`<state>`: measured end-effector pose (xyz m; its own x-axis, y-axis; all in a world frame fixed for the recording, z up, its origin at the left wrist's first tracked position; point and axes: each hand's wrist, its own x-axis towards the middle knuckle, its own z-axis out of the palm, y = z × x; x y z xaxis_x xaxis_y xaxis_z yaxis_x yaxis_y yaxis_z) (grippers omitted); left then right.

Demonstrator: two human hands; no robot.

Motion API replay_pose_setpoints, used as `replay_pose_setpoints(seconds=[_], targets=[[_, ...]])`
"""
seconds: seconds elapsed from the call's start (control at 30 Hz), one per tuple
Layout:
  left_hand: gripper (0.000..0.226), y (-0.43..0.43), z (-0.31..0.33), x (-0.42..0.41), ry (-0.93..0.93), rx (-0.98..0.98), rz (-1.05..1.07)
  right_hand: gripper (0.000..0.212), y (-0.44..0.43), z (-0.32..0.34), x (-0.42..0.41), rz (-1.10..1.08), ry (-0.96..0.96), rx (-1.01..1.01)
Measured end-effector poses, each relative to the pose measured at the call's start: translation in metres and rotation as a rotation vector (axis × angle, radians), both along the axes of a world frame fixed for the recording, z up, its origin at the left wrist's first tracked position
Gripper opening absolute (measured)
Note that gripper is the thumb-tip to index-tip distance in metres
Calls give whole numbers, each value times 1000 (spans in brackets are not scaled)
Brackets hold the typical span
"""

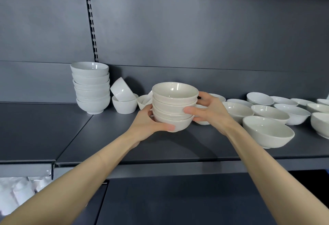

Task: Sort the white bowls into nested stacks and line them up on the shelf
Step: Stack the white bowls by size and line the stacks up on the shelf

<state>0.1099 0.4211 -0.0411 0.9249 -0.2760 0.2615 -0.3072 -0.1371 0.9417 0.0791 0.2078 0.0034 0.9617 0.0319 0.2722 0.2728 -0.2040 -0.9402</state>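
Four cream-white ceramic bowls, nested in one upright stack, are low over the dark grey metal shelf. The left hand cups the base and the right hand curls round the side. I reckon the tall white bowl stack lies leftward, nearer the left hand.

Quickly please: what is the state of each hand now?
Left hand: holds the nested stack of white bowls near its base.
Right hand: holds the same stack from the right.

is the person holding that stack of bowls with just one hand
No, the left hand grips the stack of bowls near its base on one side, and the right hand grips the other side.
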Motion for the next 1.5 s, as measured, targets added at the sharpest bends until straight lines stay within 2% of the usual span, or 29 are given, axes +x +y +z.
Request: replay_pose_setpoints(seconds=[0.3, 0.6, 0.67, 0.77, 1.03, 1.2, 1.33, 1.5], targets=[[79, 21, 42, 15, -10, -34, 110, 56, 23, 45, 21, 7, -91, -71], [89, 42, 76, 60, -60, -53, 226, 52, 45, 78, 84, 120, -143, -63], [86, 45, 79, 69, -63, -60, 257, 55, 48, 81, 102, 148, -135, -54], [77, 45, 79, 83, -65, -61, 290, 55, 50, 82, 125, 183, -123, -40], [85, 37, 67, 110, -40, -79, 366, 58, 46, 75, 169, 267, -88, -33], [74, 27, 57, 118, -20, -80, 400, 58, 39, 65, 185, 298, -72, -45], [83, 26, 52, 124, -9, -84, 400, 59, 36, 60, 191, 305, -63, -37], [82, 29, 47, 126, -19, -46, 393, 58, 38, 53, 193, 296, -51, -19]])
